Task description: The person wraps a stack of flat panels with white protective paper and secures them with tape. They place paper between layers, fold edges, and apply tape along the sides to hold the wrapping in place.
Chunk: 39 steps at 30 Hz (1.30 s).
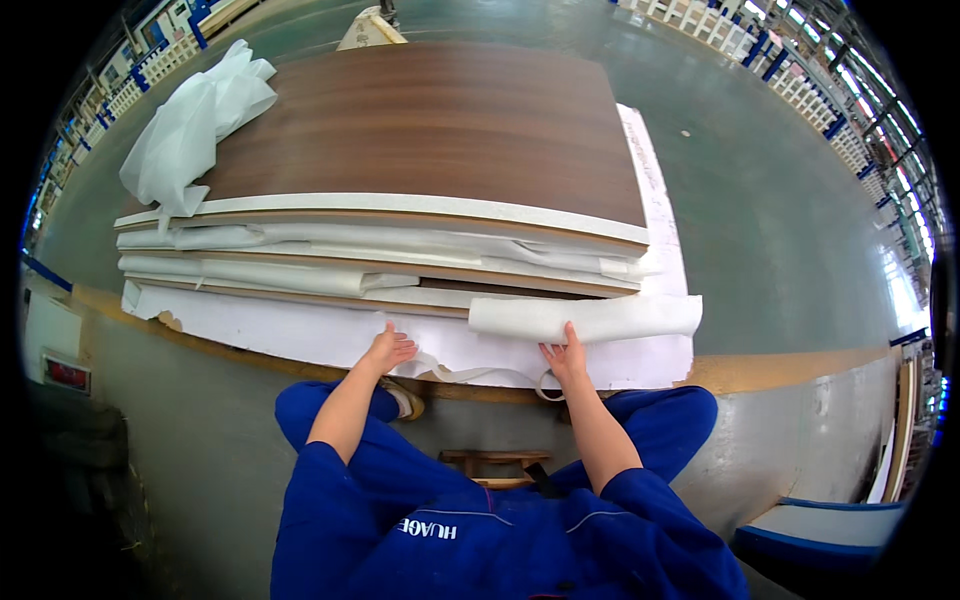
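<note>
A stack of brown wood-grain panels with pale edges lies before me, with white foam sheeting between its layers. A white foam roll rests along the stack's near right side. My right hand is at the roll's lower edge, fingers stretched up against it and not wrapped round it. Further left, my left hand hovers over the white base sheet, fingers spread and holding nothing. A thin white strip runs between the hands and curls into a loop below my right hand.
Crumpled white foam sheet hangs over the stack's far left corner. A low wooden stool is between my legs. White fencing with blue posts borders the green floor. A blue-edged object stands at the lower right.
</note>
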Each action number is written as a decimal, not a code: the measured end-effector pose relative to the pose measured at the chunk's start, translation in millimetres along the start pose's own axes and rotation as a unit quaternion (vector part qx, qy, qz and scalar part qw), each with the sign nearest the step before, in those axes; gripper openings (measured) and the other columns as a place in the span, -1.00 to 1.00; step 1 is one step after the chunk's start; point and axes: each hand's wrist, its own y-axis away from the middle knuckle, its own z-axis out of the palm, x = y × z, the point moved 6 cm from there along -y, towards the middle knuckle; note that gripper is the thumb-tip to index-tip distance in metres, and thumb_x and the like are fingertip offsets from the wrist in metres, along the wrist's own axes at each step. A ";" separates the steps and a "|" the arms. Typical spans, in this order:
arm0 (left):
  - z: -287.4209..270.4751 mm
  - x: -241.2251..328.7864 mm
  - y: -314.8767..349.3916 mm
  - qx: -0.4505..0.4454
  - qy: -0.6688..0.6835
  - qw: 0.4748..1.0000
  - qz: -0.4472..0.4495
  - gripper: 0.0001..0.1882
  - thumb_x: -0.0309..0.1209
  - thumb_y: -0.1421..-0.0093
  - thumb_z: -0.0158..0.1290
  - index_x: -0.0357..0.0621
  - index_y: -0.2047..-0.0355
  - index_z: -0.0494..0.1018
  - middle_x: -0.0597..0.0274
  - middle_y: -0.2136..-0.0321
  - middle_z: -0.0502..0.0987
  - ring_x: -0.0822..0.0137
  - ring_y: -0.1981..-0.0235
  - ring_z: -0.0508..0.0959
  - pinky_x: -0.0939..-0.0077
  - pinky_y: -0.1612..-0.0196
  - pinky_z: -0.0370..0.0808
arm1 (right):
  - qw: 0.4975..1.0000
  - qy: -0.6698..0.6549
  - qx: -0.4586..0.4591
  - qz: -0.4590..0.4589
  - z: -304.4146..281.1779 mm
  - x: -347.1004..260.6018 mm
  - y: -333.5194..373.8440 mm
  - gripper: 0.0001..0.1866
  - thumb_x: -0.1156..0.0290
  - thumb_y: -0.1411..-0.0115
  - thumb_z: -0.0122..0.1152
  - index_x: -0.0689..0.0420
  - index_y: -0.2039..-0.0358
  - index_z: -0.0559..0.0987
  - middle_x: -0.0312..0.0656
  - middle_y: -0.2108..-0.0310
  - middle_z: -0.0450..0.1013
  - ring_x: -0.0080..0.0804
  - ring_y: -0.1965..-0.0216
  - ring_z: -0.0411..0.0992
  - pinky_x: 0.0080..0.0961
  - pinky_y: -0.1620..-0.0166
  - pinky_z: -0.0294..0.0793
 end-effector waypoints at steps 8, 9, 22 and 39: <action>13.3 59.8 -7.4 0.080 0.002 0.957 0.279 -0.50 -0.10 -0.35 -0.17 -0.37 0.04 0.35 -0.13 0.11 0.48 0.15 0.11 0.53 0.30 -0.05 0.45 | 0.994 0.001 -0.036 -0.099 -16.8 -16.7 39.6 -0.41 0.15 -0.10 0.32 -0.14 -0.10 0.27 -0.34 -0.01 0.31 -0.33 -0.04 0.28 -0.17 -0.09 0.29; 25.5 64.5 0.3 0.067 0.029 0.959 0.273 -0.56 -0.15 -0.34 -0.13 -0.35 0.07 0.37 -0.05 0.16 0.50 0.20 0.11 0.53 0.37 0.00 0.47 | 0.993 -0.011 -0.038 -0.110 -19.2 -20.3 45.7 -0.43 0.16 -0.11 0.31 -0.14 -0.09 0.29 -0.34 0.01 0.33 -0.34 -0.03 0.30 -0.18 -0.08 0.30; 189.3 2.2 109.0 -0.188 -0.032 0.971 0.147 -0.42 -0.51 -0.16 0.10 -0.25 -0.16 0.14 0.02 0.00 0.39 0.13 0.02 0.44 0.28 -0.06 0.39 | 0.983 -0.087 -0.149 -0.063 9.3 -4.6 113.4 -0.51 0.14 -0.22 0.17 0.00 -0.11 0.31 -0.33 -0.01 0.38 -0.42 -0.01 0.36 -0.31 -0.08 0.35; 235.4 -16.0 169.4 -0.222 -0.081 0.966 0.105 -0.43 -0.58 0.01 0.18 -0.36 -0.03 0.27 -0.03 0.14 0.47 0.08 0.25 0.57 0.26 0.39 0.66 | 0.949 -0.009 -0.316 -0.004 41.6 -29.3 165.7 -0.41 0.26 -0.17 0.25 0.04 -0.17 0.26 -0.27 -0.10 0.30 -0.35 -0.15 0.23 -0.29 -0.21 0.20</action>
